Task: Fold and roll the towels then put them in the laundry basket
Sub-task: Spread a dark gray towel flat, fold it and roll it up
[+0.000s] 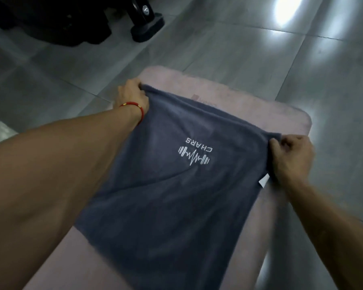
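both hands, left hand (132, 97) and right hand (291, 158), pinch towel (176, 185) corners; uneven tension risks a crooked fold.

A dark blue-grey towel (176, 195) is lying spread lengthwise over a pale pink towel (260, 107), its far edge running from 10 o'clock to 3 o'clock and lifting into small puckers at both far corners. White embroidery, a barbell-and-pulse mark with the word CHARS, is showing upside down near its middle. The pink towel is lying flat on the floor, peeking out at 1 o'clock and 7 o'clock
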Demonstrator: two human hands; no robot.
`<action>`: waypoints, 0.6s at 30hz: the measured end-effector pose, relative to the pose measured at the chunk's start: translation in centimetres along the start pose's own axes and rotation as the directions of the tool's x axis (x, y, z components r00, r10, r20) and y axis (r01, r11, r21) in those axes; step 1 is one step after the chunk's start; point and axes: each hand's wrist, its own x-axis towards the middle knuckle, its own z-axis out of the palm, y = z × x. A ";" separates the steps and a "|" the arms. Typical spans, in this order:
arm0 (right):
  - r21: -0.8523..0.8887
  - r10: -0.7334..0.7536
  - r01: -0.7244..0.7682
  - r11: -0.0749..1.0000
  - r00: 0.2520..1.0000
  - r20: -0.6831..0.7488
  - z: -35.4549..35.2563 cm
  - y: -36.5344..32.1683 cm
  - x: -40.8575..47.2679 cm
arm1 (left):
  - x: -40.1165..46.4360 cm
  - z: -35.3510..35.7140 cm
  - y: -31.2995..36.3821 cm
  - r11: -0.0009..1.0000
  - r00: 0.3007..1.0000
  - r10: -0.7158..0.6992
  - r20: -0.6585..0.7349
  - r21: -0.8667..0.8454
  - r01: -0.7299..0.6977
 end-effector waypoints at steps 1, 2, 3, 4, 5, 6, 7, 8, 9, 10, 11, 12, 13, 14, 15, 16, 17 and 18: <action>-0.041 -0.011 0.011 0.999 1.000 -0.022 0.7 0.6 0.3 | 1.1 0.9 0.4 1.000 1.000 0.003 0.001 0.012 -0.003; -0.085 -0.018 0.014 0.996 0.999 -0.043 1.2 1.0 0.6 | 2.1 1.7 0.8 1.000 1.000 0.008 0.005 0.023 -0.008; -0.131 -0.032 0.025 0.991 0.998 -0.053 1.6 1.0 0.4 | 2.5 2.2 0.8 1.000 1.000 0.004 0.017 0.025 -0.004; -0.172 -0.037 0.026 0.985 0.998 -0.059 1.9 1.0 0.4 | 3.2 2.8 0.8 1.000 1.000 -0.004 0.030 0.018 0.003; -0.201 -0.051 0.035 0.979 0.996 -0.076 2.3 0.9 0.8 | 4.3 3.5 1.0 1.000 0.999 -0.016 0.035 -0.001 0.016; -0.222 -0.069 0.047 0.974 0.994 -0.090 2.4 0.6 0.9 | 5.1 4.0 1.0 0.999 0.999 -0.029 0.038 -0.026 0.030; -0.229 -0.082 0.057 0.972 0.992 -0.101 2.2 0.4 0.6 | 5.4 4.3 0.8 0.998 0.998 -0.040 0.049 -0.038 0.042; -0.233 -0.092 0.065 0.970 0.990 -0.107 2.3 0.2 0.7 | 5.9 4.8 0.8 0.998 0.996 -0.050 0.072 -0.035 0.053; -0.235 -0.101 0.074 0.969 0.989 -0.104 2.4 0.2 0.7 | 6.2 5.4 0.9 0.998 0.992 -0.059 0.108 -0.029 0.063; -0.234 -0.107 0.082 0.969 0.990 -0.097 2.5 0.3 0.7 | 6.3 5.9 1.1 0.998 0.988 -0.060 0.142 -0.028 0.065; -0.226 -0.116 0.093 0.970 0.989 -0.093 2.5 0.3 0.8 | 6.3 6.3 1.4 0.998 0.984 -0.055 0.169 -0.023 0.060; -0.219 -0.119 0.097 0.971 0.989 -0.089 2.4 0.4 0.8 | 6.3 6.6 1.7 0.999 0.980 -0.047 0.192 -0.002 0.048; -0.221 -0.120 0.098 0.970 0.989 -0.091 2.5 0.5 0.8 | 6.3 6.9 1.8 0.999 0.977 -0.034 0.212 0.034 0.027; -0.230 -0.123 0.098 0.968 0.988 -0.097 2.5 0.6 0.8 | 6.4 7.2 2.0 0.997 0.972 -0.010 0.234 0.073 -0.008; -0.239 -0.129 0.102 0.966 0.986 -0.103 2.5 0.6 0.8 | 6.5 7.4 2.2 0.993 0.964 0.026 0.263 0.107 -0.056; -0.249 -0.136 0.107 0.963 0.985 -0.102 2.5 0.5 0.8 | 6.6 7.5 2.4 0.987 0.952 0.064 0.300 0.124 -0.106; -0.255 -0.135 0.107 0.961 0.986 -0.098 2.6 0.5 0.9 | 6.7 7.5 2.5 0.981 0.936 0.097 0.337 0.128 -0.148; -0.258 -0.127 0.100 0.961 0.988 -0.091 2.7 0.5 1.0 | 6.7 7.5 2.5 0.974 0.923 0.125 0.363 0.131 -0.184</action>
